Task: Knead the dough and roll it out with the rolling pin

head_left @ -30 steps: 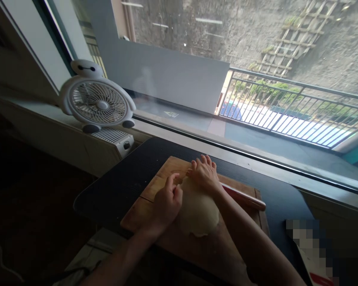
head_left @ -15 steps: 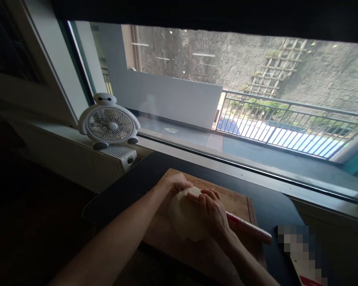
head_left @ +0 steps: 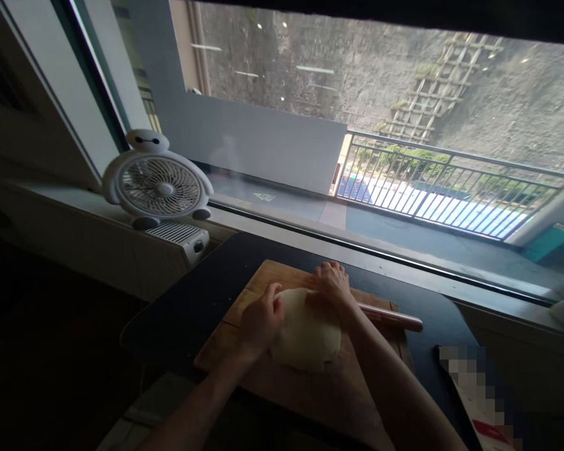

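Note:
A round, flattened sheet of pale dough (head_left: 305,335) lies on a wooden cutting board (head_left: 239,300). My left hand (head_left: 263,319) is at the dough's left edge, thumb and fingers closed together on it. My right hand (head_left: 333,283) bears down on a rolling pin (head_left: 390,316), its fingers reaching over the far side. One end of the pin rests on the far part of the dough. The other end sticks out to the right past the board. My right palm and forearm hide its middle.
The board sits on a dark table (head_left: 183,319) by a large window. A white fan (head_left: 162,188) stands on a heater (head_left: 183,238) at the left. To the right of the table is a partly blurred-out item (head_left: 474,388) with a red patch.
My right hand has moved forward with the rolling pin, to the dough's far side. My left hand has come back toward me along the left edge. The view has tilted down a little.

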